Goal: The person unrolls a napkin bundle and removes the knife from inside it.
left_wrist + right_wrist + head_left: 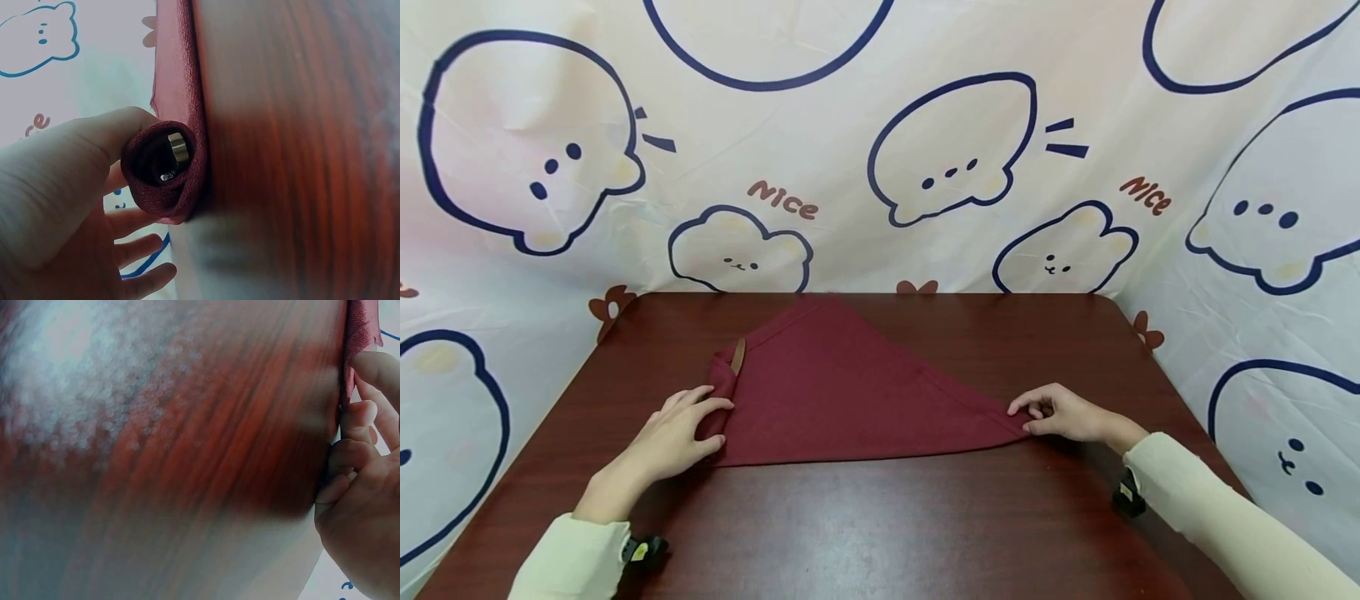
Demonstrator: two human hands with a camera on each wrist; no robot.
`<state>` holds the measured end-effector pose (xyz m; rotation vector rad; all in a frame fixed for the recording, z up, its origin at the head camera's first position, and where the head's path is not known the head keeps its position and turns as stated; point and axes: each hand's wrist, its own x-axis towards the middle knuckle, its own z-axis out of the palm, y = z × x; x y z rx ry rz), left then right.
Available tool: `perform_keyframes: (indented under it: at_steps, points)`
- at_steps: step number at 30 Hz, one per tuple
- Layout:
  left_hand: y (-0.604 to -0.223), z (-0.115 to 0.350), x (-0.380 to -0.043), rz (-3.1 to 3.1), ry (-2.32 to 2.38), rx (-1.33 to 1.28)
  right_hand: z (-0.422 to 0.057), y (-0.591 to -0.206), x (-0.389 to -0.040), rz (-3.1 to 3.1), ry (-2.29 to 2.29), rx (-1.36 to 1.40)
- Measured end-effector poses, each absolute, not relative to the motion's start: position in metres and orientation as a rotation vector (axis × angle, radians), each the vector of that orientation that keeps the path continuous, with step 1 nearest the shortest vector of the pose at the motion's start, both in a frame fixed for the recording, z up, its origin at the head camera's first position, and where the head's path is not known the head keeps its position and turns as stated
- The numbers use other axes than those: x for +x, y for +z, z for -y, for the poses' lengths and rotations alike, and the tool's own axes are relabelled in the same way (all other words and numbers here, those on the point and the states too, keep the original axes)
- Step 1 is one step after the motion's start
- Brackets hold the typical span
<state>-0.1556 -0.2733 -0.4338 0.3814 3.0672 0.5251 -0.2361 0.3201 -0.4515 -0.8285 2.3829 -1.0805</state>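
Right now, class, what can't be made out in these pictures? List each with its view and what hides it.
Head view: the rest of the brown piece, inside the rolled cloth.
Left wrist view: length of the shiny piece, lost in shadow.
Right wrist view: most of the cloth, cut off by the frame.

Bright, soft light fell, leaving glare on the tabletop [880, 533].
The head view was mostly sharp, with a pale sheen spread over the tabletop's near middle and soft shadows beneath the fingers [717, 404]. Both wrist views were dimmer and softer: the tabletop's grain was smeared, the rolled cloth [153, 197] was dark inside, and a white flare washed out the right one's upper left corner.
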Motion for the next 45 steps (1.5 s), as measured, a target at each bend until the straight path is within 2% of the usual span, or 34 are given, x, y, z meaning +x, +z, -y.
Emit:
perform_keyframes:
  at_steps: [31,45]
  points:
    - [-0.435,0.309,-0.148,-3.066,0.573,0.288,-0.322,-0.452,-0.238,-2.381,-1.093,-0.840]
    - [-0.437,0.309,-0.146,-3.064,0.569,0.296,-0.322,-0.454,-0.238,-2.379,-1.091,-0.831]
